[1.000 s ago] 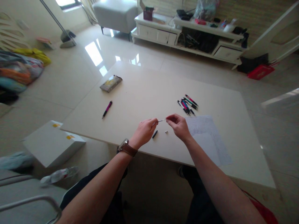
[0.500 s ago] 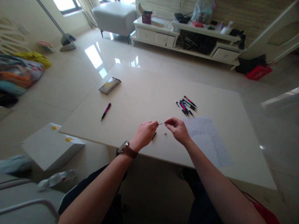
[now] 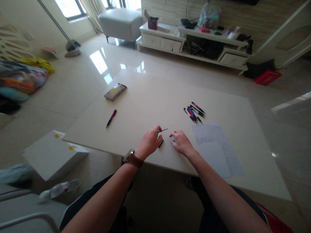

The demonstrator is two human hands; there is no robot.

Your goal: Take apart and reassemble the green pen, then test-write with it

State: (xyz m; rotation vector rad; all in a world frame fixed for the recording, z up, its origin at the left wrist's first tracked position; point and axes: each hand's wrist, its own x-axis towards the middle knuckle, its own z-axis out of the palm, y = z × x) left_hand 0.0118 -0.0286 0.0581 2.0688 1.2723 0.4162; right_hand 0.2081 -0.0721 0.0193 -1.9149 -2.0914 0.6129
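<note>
My left hand (image 3: 151, 139) pinches a thin dark pen refill (image 3: 165, 129) between thumb and index finger. Its light tip points right, toward my other hand. On the table just below the left fingers lies a short black pen barrel piece (image 3: 160, 143). My right hand (image 3: 181, 142) is lowered to the tabletop, thumb and index finger slightly apart. A tiny pale pen part (image 3: 173, 140) is partly visible at those fingertips; whether they touch it is hard to make out.
Several pens (image 3: 194, 112) lie in a bunch beyond my right hand, above written paper sheets (image 3: 213, 149). A purple and black pen (image 3: 111, 118) and a flat grey box (image 3: 115, 92) rest on the left of the white table (image 3: 150, 94). A white carton (image 3: 54, 155) stands beside it.
My right hand has let go of the refill's tip and moved down to the small pale part on the table. The left hand still holds the refill, now tilted up slightly.
</note>
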